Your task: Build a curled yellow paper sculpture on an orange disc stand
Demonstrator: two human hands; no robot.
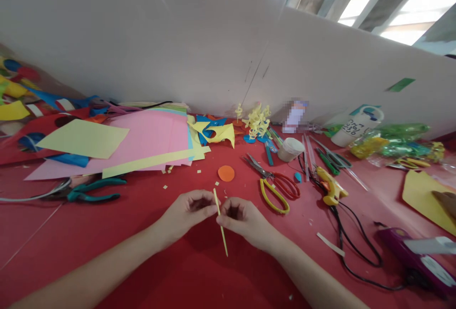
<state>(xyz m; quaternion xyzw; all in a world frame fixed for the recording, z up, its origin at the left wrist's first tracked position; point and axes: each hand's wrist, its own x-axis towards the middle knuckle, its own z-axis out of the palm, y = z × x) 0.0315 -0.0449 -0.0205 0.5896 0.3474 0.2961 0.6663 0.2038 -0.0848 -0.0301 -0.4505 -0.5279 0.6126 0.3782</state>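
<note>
A thin pale-yellow paper strip (223,238) stands nearly upright between my hands above the red table, its lower end hanging free. My left hand (194,211) pinches it near the top from the left, thumb against the strip. From the other side my right hand (245,221) holds it slightly lower, between thumb and curled fingers. Just beyond them lies an orange paper disc (226,173), with small yellow paper scraps (199,171) scattered nearby. Scissors (272,183) with red and yellow handles rest to the right of the disc.
At left are teal-handled pliers (96,191) and stacked pink paper (153,133). Curled yellow paper pieces (257,121) stand by the wall. On the right lie a white cup (290,149), a yellow glue gun (330,186) with a black cord, and a purple device (415,256).
</note>
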